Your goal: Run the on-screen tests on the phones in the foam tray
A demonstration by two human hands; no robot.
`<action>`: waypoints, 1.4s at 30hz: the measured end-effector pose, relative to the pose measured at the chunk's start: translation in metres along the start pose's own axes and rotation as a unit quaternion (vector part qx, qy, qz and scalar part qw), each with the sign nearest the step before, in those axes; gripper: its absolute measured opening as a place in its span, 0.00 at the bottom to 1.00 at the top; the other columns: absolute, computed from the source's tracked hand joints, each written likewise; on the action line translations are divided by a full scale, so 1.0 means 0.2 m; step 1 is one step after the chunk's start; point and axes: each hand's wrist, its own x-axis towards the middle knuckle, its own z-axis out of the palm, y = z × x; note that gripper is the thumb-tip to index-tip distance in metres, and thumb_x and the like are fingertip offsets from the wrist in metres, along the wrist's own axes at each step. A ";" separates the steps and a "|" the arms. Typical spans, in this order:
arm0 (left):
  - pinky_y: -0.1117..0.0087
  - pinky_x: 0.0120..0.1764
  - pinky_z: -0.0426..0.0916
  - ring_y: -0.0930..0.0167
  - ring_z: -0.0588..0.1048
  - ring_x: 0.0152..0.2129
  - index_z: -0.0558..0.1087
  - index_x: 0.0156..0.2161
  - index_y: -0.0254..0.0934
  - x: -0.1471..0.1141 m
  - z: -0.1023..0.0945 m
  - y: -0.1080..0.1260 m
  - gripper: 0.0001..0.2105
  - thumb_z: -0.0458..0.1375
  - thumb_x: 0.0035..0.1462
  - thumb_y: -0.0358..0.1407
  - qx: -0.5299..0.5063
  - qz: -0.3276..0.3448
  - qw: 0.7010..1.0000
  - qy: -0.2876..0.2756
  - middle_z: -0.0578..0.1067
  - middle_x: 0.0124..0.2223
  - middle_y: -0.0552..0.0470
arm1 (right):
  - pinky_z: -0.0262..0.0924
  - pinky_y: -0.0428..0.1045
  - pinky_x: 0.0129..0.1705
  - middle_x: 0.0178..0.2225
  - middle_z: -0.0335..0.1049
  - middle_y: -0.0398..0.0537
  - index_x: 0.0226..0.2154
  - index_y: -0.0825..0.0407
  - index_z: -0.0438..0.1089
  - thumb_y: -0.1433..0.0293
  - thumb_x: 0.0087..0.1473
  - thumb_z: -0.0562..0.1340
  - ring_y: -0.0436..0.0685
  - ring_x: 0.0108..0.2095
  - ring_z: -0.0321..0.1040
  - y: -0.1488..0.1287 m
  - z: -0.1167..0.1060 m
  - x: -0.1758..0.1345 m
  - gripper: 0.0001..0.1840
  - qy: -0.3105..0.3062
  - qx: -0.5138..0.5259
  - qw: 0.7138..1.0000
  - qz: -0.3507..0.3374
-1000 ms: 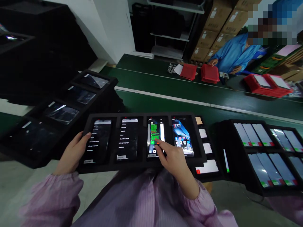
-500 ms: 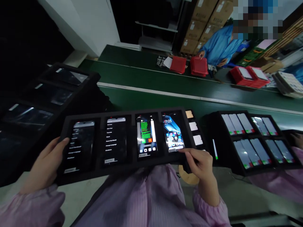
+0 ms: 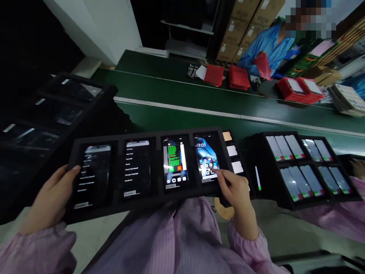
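My left hand (image 3: 55, 196) grips the left end of a long black tray (image 3: 117, 167), thumb on top and fingers partly hidden beneath. Several lit smartphones lie in its slots. The leftmost phone (image 3: 94, 177) and the one beside it (image 3: 137, 167) show text menus on black. A third phone (image 3: 174, 163) has green text on its screen. My right hand (image 3: 235, 190) is over the tray's right end, index finger stretched onto the lower screen of the rightmost phone (image 3: 203, 152), which reads 17:05. Its other fingers are bent and hold nothing visible.
On the right stand black trays (image 3: 302, 164) of upright phones with lit edges. A dark tray with phones (image 3: 75, 114) sits at the left. Across the green bench (image 3: 171, 91), a person in blue (image 3: 264, 47) handles a red sleeve (image 3: 262, 65) near red stacks (image 3: 238, 78).
My right index fingertip has moved slightly up the rightmost phone's screen. My left hand keeps its hold on the tray. Across the bench, the person in blue has lifted a red sleeve.
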 end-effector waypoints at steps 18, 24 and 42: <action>0.68 0.29 0.69 0.68 0.69 0.28 0.78 0.46 0.41 0.01 0.00 0.00 0.26 0.62 0.38 0.48 0.001 -0.027 1.000 0.001 0.74 0.35 0.52 | 0.63 0.45 0.27 0.31 0.83 0.48 0.40 0.50 0.82 0.63 0.70 0.54 0.53 0.26 0.78 0.01 0.04 0.08 0.20 0.008 -0.040 0.996 0.074; 0.71 0.27 0.67 0.67 0.72 0.31 0.78 0.46 0.40 0.04 -0.01 -0.03 0.25 0.61 0.41 0.48 -0.001 0.006 1.000 -0.019 0.75 0.35 0.52 | 0.67 0.45 0.30 0.39 0.84 0.50 0.42 0.51 0.81 0.65 0.71 0.53 0.54 0.32 0.80 -0.03 0.04 0.09 0.20 -0.031 0.008 0.999 0.024; 0.63 0.37 0.75 0.62 0.76 0.36 0.79 0.46 0.42 -0.02 -0.01 0.03 0.26 0.61 0.40 0.49 0.029 -0.027 0.999 0.020 0.78 0.38 0.50 | 0.70 0.46 0.36 0.47 0.83 0.47 0.49 0.49 0.78 0.64 0.71 0.54 0.55 0.40 0.81 -0.33 0.24 0.20 0.18 -0.155 0.039 0.987 -0.037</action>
